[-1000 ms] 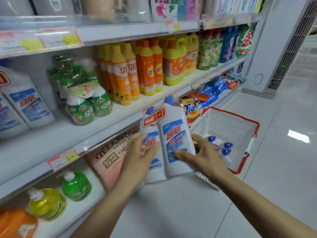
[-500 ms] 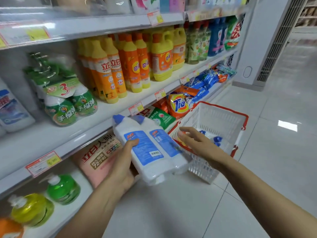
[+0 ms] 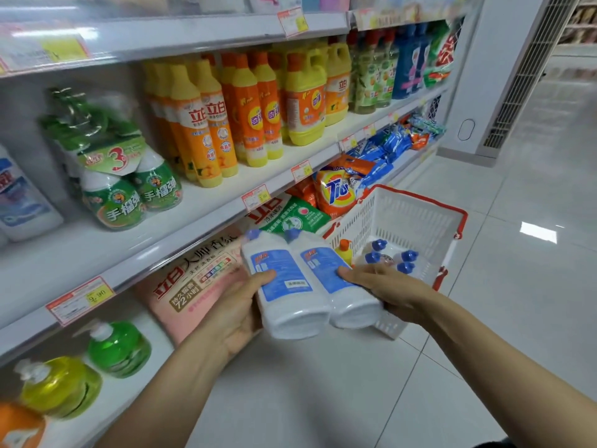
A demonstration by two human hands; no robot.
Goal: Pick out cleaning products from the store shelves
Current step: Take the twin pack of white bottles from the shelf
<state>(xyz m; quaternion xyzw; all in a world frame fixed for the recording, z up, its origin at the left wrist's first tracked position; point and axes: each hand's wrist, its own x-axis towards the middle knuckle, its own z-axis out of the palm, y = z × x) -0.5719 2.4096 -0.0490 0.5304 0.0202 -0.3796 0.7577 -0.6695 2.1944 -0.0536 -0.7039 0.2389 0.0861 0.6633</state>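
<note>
A twin pack of white cleaner bottles (image 3: 300,279) with blue caps and blue back labels lies tilted between my hands, bases toward me. My left hand (image 3: 237,313) grips it from the left and below, thumb on the label. My right hand (image 3: 386,287) holds its right side, thumb on the label. Just behind it sits a white shopping basket (image 3: 416,218) with a red rim. Inside the basket lie several blue-capped white bottles (image 3: 392,257) and a small yellow bottle (image 3: 344,250).
Store shelves (image 3: 200,208) run along the left, holding orange and yellow detergent bottles (image 3: 223,124), green soap packs (image 3: 129,195), detergent bags (image 3: 339,189) and a pink bag (image 3: 197,279). Green and yellow pump bottles (image 3: 119,347) stand on the bottom shelf. White tiled floor (image 3: 484,318) spreads right; a white pillar (image 3: 504,76) stands beyond.
The twin pack went from upright, front labels facing me, to lying tilted with back labels up, nearer the basket. My right hand let go, reached toward the basket, then returned to the pack.
</note>
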